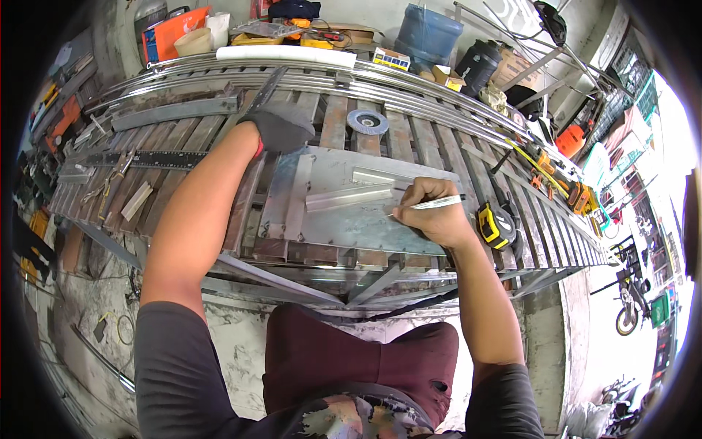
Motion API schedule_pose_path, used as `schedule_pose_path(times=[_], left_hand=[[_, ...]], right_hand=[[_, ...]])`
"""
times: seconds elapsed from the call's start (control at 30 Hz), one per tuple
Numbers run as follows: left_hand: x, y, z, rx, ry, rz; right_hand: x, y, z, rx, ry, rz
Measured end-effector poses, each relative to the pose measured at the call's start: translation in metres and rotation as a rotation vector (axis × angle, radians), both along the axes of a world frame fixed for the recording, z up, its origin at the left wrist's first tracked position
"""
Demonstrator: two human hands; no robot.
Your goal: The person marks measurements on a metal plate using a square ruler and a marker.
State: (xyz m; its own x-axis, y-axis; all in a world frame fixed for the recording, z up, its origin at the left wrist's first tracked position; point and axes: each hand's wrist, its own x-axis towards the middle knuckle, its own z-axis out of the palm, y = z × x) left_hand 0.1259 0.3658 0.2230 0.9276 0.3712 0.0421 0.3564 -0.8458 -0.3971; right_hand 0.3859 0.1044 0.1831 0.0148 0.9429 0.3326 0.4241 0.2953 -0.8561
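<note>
My right hand [439, 216] is bare and closed around a slim white pen [437, 203] with a dark end. The pen's tip meets a grey metal sheet [329, 233] lying on the slatted bench. Left of the tip, a short metal angle piece [349, 197] rests on the sheet, and a second angle piece [373, 175] lies just behind it. At the sheet's far left corner is my left hand [281, 128] in a dark grey glove; its fingers cannot be made out. A flat dark metal strip [267, 89] runs away from behind that glove.
A yellow and black tape measure [496, 225] sits right of the sheet, a grinding disc [367, 122] behind it. Long shiny tubes [307, 77] cross the bench's far side. A dark ruler [146, 159] lies left of my forearm. Orange power tools [581, 197] stand at the right end.
</note>
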Motion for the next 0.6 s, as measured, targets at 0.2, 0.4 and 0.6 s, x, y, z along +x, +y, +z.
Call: schedule_pose_path(times=[0.2,0.4,0.6], left_hand=[[-0.0012,0.0020,-0.0004,-0.018,0.016,-0.015],[-0.0036,0.0047,-0.0048,0.006,-0.038,-0.094],[-0.0015,0.0046,-0.0042,-0.015,-0.054,-0.082]], right_hand=[[0.0010,-0.0017,-0.0024,0.018,-0.008,0.030],[-0.0007,-0.0028,0.0000,0.012,-0.038,0.048],[0.0022,-0.0037,0.0008,-0.024,0.021,0.034]])
